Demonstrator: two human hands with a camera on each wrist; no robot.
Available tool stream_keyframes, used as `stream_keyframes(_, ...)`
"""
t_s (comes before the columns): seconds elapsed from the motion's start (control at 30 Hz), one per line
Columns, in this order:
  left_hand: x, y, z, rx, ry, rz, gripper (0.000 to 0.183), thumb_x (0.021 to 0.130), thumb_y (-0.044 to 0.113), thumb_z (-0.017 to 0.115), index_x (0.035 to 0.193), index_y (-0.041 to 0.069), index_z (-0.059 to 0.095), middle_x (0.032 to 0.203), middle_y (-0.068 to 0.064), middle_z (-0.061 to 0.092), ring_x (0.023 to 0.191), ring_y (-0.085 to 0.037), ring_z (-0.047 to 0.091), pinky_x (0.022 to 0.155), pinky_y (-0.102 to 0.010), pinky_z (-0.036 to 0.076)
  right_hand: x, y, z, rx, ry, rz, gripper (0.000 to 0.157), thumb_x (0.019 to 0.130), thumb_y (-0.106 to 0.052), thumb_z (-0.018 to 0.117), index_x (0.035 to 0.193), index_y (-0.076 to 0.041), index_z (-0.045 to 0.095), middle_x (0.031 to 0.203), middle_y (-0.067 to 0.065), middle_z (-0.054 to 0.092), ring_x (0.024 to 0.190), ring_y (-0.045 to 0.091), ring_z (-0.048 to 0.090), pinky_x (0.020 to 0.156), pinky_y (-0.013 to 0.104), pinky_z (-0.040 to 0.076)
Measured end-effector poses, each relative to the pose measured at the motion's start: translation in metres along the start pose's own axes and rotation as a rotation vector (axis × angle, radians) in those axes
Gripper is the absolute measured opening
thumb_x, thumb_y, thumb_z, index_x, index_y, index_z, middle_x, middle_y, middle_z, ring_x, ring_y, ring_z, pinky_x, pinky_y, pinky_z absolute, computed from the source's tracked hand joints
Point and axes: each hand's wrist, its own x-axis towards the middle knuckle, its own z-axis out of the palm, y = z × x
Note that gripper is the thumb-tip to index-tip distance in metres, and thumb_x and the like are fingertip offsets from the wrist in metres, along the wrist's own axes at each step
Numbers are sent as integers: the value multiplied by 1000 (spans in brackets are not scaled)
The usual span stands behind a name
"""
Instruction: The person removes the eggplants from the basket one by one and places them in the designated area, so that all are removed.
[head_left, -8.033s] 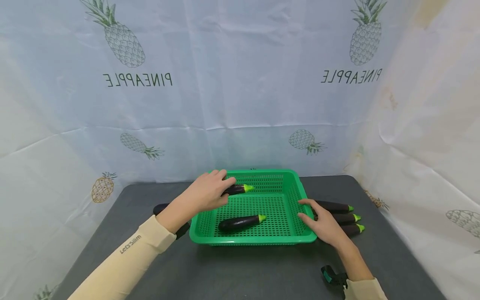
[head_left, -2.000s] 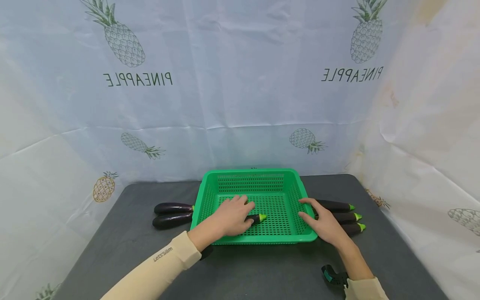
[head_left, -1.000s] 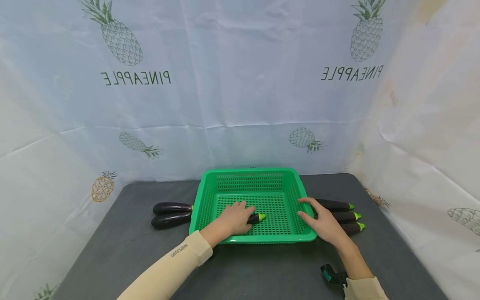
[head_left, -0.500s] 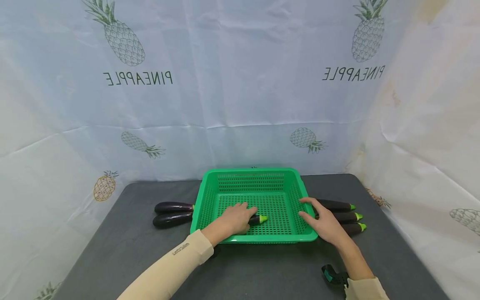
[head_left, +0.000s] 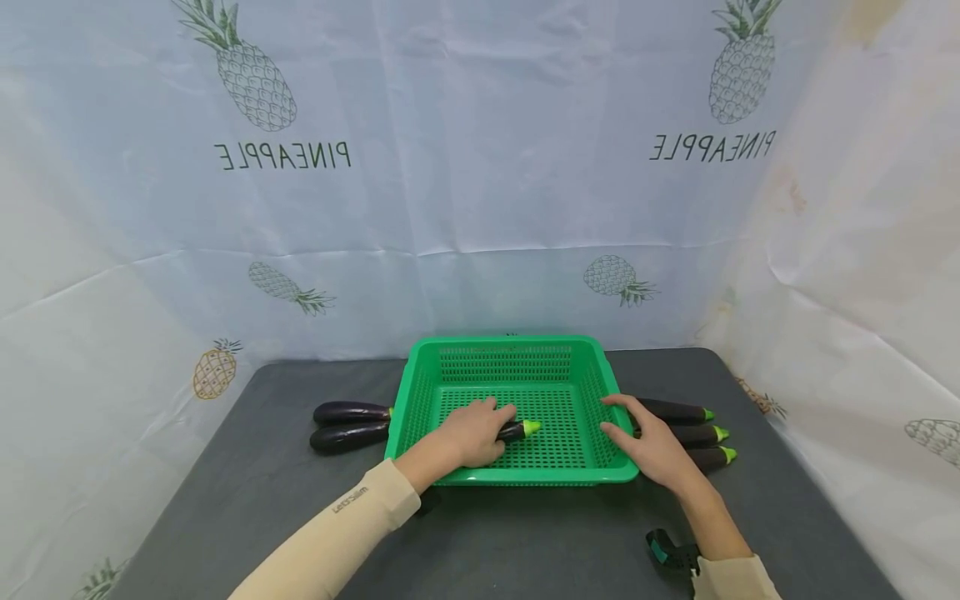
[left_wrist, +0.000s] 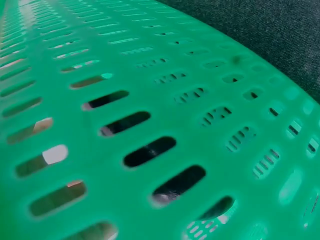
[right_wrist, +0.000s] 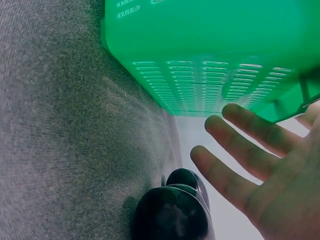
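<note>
A green plastic basket (head_left: 510, 477) with slotted walls stands on the dark table. My left hand (head_left: 472, 433) reaches in over its near left side and grips a dark purple eggplant (head_left: 513, 431) by the body. The eggplant's green stem end points right; its left part is hidden under the hand. Through the basket's slots, the left wrist view shows dark parts of the eggplant (left_wrist: 150, 151). My right hand (head_left: 652, 450) is at the basket's right rim, with thumb and index finger reaching over it. In the right wrist view, several straight fingers (right_wrist: 240, 145) extend outside the wall.
Two eggplants (head_left: 348, 437) lie left of the basket, stems toward it. Three more (head_left: 696, 435) lie to its right, partly behind my right hand, stems pointing right. A black wrist device (head_left: 670, 550) is by my right wrist. Pineapple-printed cloth (head_left: 480, 167) hangs behind the table.
Eight seconds ago my left hand held an eggplant over the basket's back while another lay inside; two then show at the left. Lately it has gripped the remaining one and raised it slightly.
</note>
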Motion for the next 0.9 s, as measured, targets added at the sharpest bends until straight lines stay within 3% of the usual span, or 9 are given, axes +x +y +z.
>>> stream_keyframes(0.57,-24,-7,-24,-60,84,59,40,99,20,64,138,19,56,105,-4,54,77,-15,46,61,-29,42,0,0,0,1,3,6,52,104,-40,59,148,-13,47,153,23,42,130,43,49,88,53,46)
stream_keyframes(0.9,-43,-13,-51,-74,173,63,39,98,19,65,136,21,59,103,-4,53,79,-16,46,61,-30,43,-1,0,0,3,3,-3,51,104,-38,59,148,-13,48,153,22,43,121,38,53,83,47,45)
